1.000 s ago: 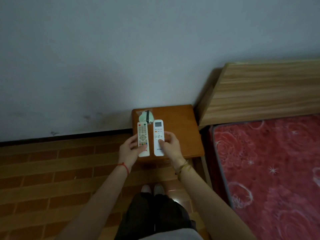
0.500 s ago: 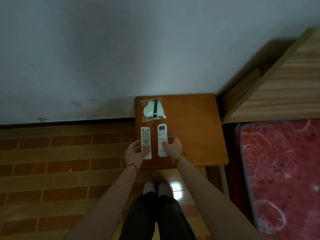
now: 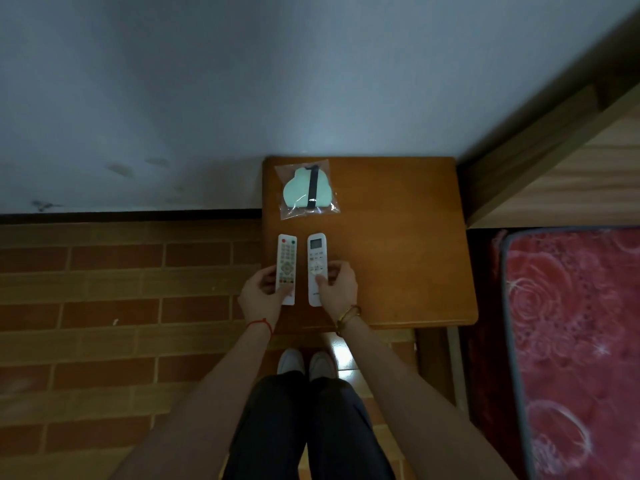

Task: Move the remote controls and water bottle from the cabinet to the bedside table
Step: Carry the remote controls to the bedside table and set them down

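Standing over everything in view is the pale wall [image 3: 242, 81], with the brick-patterned floor [image 3: 104, 306] below it and, on the right, the bed with its red rose-patterned mattress [image 3: 571, 341] and wooden headboard [image 3: 571, 168]. Between floor and bed sits the bedside counter [image 3: 398, 254], a single orange-brown wooden top pushed against the wall.

On that counter lie three things. Farthest back is one clear plastic bag [image 3: 307, 190] holding a pale green piece with a dark strap. In front of it rest two remote controls, side by side and parallel, close but not touching: the TV remote [image 3: 286, 265] with many small buttons on the left, and the AC remote [image 3: 317, 261] with a small screen on the right.

The left hand [image 3: 263, 296] has its grip wrapped on the near end of the TV remote, thumb on top. The right hand [image 3: 337, 284] has its grip closed on the near end of the AC remote likewise. Both remotes seem to lie flat on the wood, though I cannot tell whether they bear their full weight yet.

As I judge it, the remote half of the task is nearly done: both are at their destination and only need letting go. No water bottle appears anywhere, nor does the cabinet, so that trip looks to be left.

Counted: two remotes, one bag, two hands, zero bottles.
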Demonstrator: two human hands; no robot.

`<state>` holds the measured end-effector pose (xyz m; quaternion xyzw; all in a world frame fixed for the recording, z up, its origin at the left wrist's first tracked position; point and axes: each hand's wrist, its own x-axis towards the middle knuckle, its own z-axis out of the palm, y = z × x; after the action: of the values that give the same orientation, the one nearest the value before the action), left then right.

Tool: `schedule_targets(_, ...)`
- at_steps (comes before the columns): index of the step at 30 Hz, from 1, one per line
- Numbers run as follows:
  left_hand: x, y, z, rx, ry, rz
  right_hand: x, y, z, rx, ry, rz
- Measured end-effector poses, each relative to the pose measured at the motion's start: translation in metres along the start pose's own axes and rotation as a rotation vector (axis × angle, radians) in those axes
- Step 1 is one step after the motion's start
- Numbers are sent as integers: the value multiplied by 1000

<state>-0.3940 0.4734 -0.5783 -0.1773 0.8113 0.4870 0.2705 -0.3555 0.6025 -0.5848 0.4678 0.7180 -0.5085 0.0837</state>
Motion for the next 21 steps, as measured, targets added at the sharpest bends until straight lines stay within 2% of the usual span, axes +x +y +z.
schedule_targets(11, 3, -13, 0, 161, 74, 73, 0, 11, 7, -74, 126, -77)
schedule_targets(21, 6, -22, 4, 231, 66, 126, -1, 16, 8, -82, 127, -94)
